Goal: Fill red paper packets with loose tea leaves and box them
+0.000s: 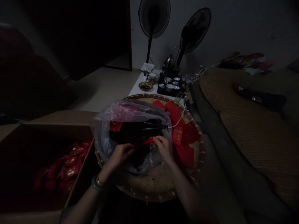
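I pinch a narrow red piece [149, 141] between the fingers of my left hand [120, 154] and right hand [164, 148], over the open plastic bag [101, 137] in my round woven tray [151, 186], with red packets [178, 135] towards three o'clock and a cardboard box [63, 117] towards nine.

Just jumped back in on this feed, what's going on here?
A person's right hand pinches one end of a thin red piece over an open plastic bag; the left hand is at its other end, its grip too dark to judge. The bag sits on a round woven tray, with a black corded tool within its opening. Red packets lie on the tray right of the bag, and more red items fill part of a cardboard box at left.
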`<state>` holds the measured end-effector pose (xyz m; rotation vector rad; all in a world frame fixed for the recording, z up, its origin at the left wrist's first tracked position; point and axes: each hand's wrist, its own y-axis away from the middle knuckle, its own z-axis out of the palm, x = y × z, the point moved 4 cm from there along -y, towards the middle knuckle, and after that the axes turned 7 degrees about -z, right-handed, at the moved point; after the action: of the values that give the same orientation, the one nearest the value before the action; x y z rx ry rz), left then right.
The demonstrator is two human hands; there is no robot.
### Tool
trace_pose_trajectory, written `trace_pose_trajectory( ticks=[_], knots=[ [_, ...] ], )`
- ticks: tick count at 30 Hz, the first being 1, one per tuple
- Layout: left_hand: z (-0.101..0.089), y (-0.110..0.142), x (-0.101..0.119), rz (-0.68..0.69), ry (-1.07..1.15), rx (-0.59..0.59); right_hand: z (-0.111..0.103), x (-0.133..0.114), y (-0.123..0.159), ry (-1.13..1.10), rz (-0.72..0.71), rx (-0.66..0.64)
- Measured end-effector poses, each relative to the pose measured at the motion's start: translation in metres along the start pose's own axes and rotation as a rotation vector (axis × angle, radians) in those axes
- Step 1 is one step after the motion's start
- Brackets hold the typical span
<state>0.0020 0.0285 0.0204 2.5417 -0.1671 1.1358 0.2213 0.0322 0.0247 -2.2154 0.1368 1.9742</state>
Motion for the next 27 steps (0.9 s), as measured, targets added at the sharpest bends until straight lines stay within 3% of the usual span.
trace_pose_trajectory(
  ticks=[2,4,6,8,9,11,13,14,17,20,27],
  knots=[
    [-0.014,-0.001,-0.011,-0.048,-0.03,0.116,-0.004,0.001,-0.001,-0.044,0.035,0.037],
    [-0.032,0.002,-0.016,-0.06,-0.062,0.352,-0.004,0.001,-0.002,-0.037,0.045,0.043],
    [-0.047,0.011,-0.01,0.015,-0.103,0.645,-0.001,0.0,-0.001,0.006,0.036,0.039],
    [-0.05,0.021,0.005,0.155,-0.114,0.795,0.005,-0.001,0.001,0.037,0.022,0.036],
    [-0.046,0.023,0.014,0.23,-0.092,0.756,0.008,-0.001,0.002,0.043,0.017,0.029],
    [-0.029,0.022,0.028,0.303,-0.017,0.539,0.014,-0.002,0.006,0.051,0.011,0.012],
    [-0.009,0.016,0.033,0.239,0.063,0.304,0.016,-0.003,0.007,0.056,0.013,-0.019],
    [-0.001,0.013,0.032,0.175,0.113,0.24,0.017,-0.003,0.008,0.048,0.017,-0.049],
    [0.009,0.006,0.024,0.026,0.292,0.185,0.02,-0.002,0.007,-0.037,0.053,-0.255],
    [0.01,0.001,0.017,-0.015,0.42,0.133,0.022,0.003,0.007,-0.104,0.101,-0.439],
    [0.011,-0.001,0.007,-0.083,0.467,0.053,0.016,0.004,0.002,0.053,0.049,-0.381]
  ],
)
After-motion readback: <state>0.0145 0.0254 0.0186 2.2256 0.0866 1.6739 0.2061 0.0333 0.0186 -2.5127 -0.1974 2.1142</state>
